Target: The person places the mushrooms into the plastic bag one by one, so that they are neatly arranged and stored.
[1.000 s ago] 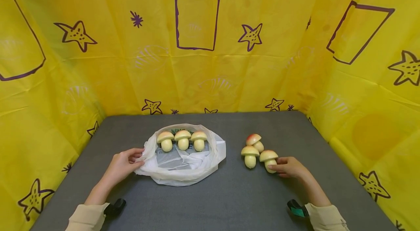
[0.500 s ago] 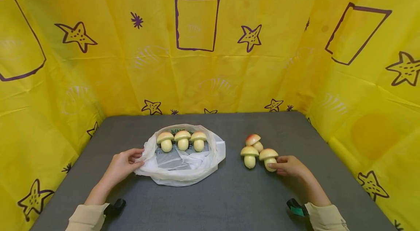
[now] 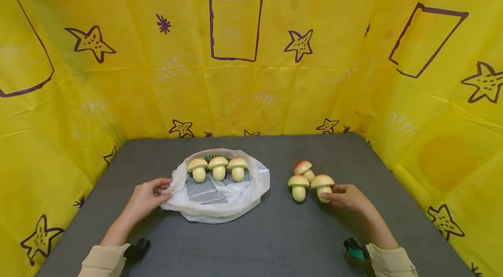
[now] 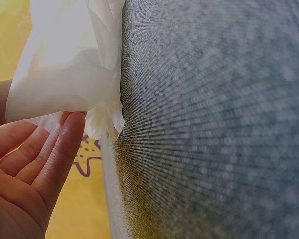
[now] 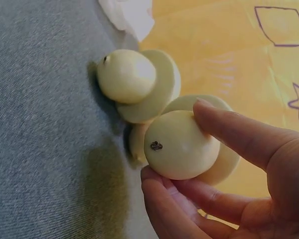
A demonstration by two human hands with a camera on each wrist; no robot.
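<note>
My left hand (image 3: pixel 147 196) pinches the left rim of a white plastic bag (image 3: pixel 208 213), which lies with its mouth spread wide. Three toy mushrooms (image 3: pixel 218 167) sit in a row inside the bag, toward its far side. On the right, my right hand (image 3: pixel 347 198) holds another toy mushroom (image 3: pixel 322 182) by its pale stem, between thumb and fingers. In the right wrist view a shadow lies on the table beneath this mushroom (image 5: pixel 182 144), apart from it. Close on its left are two more, a pale-capped mushroom (image 3: pixel 298 194) and a red-capped mushroom (image 3: pixel 303 167) behind.
A dark grey tabletop (image 3: pixel 251 246) bears everything. Yellow cloth (image 3: pixel 235 93) with purple star and frame drawings encloses it at the back and both sides. Black wrist straps (image 3: pixel 137 249) sit at both beige cuffs.
My right hand has raised the gripped mushroom a little, up and away from me. The left hand, the bag and the other mushrooms stay as they were.
</note>
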